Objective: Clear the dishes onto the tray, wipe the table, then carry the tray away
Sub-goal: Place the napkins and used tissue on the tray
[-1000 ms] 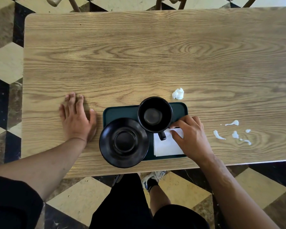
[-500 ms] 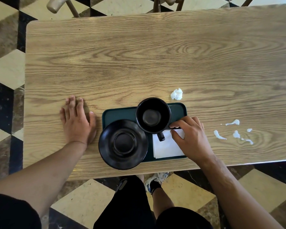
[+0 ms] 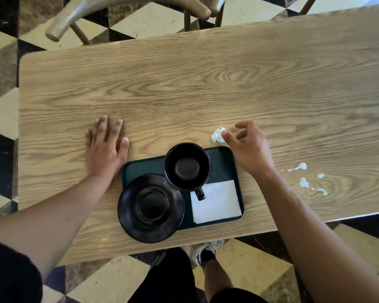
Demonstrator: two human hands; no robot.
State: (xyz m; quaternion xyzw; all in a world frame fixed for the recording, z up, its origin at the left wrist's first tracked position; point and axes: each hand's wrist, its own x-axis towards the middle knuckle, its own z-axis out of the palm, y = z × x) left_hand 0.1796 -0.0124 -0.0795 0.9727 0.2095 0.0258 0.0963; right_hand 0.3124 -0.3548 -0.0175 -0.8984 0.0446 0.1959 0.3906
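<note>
A dark green tray (image 3: 222, 159) lies at the near edge of the wooden table (image 3: 206, 88). On it stand a black cup (image 3: 187, 167), a black saucer (image 3: 151, 207) overhanging its left side, and a folded white napkin (image 3: 216, 202). Just beyond the tray lies a crumpled white tissue (image 3: 217, 134). My right hand (image 3: 248, 147) hovers by it, fingers curled and apart, the thumb tip touching the tissue. My left hand (image 3: 106, 147) rests flat on the table left of the tray. White spill drops (image 3: 304, 178) mark the table to the right.
Wooden chair backs (image 3: 123, 9) stand beyond the far edge of the table. The floor is checkered in black, cream and brown tiles. My legs and a shoe (image 3: 206, 252) show below the near edge.
My right hand has left the napkin on the tray and moved up to the crumpled tissue. The left hand stays flat on the table. The view has shifted closer.
</note>
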